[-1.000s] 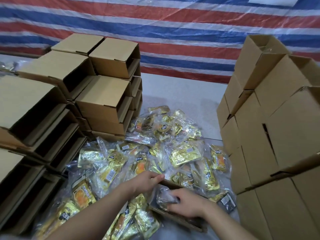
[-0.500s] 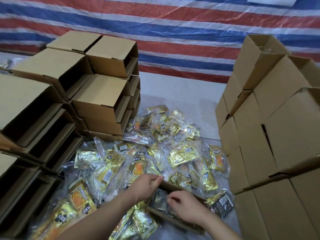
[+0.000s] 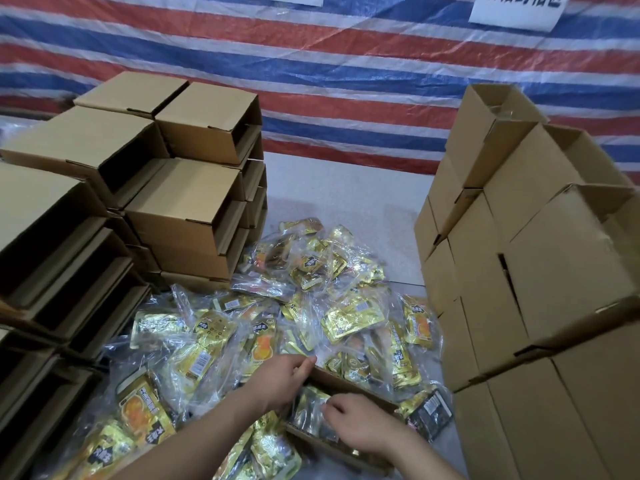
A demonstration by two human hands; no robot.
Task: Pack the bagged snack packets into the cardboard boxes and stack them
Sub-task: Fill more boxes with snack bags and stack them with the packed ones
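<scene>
a pale grey table (image 3: 332, 199) carries a heap of bagged packets (image 3: 311, 306), open empty boxes (image 3: 194, 209) stacked at left, boxes (image 3: 519, 271) stacked at right, one open box (image 3: 346, 382) nearest.

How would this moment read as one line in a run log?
step: filling open box | left hand: on box edge | right hand: pressing bagged packet in | loose packets: many remain

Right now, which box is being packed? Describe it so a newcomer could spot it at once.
Between the box stacks left and right lies a heap of gold packets. At its near edge both hands, left hand and right hand, meet over one low open box. It alone lies among the packets, unstacked, with a bagged packet inside.
</scene>
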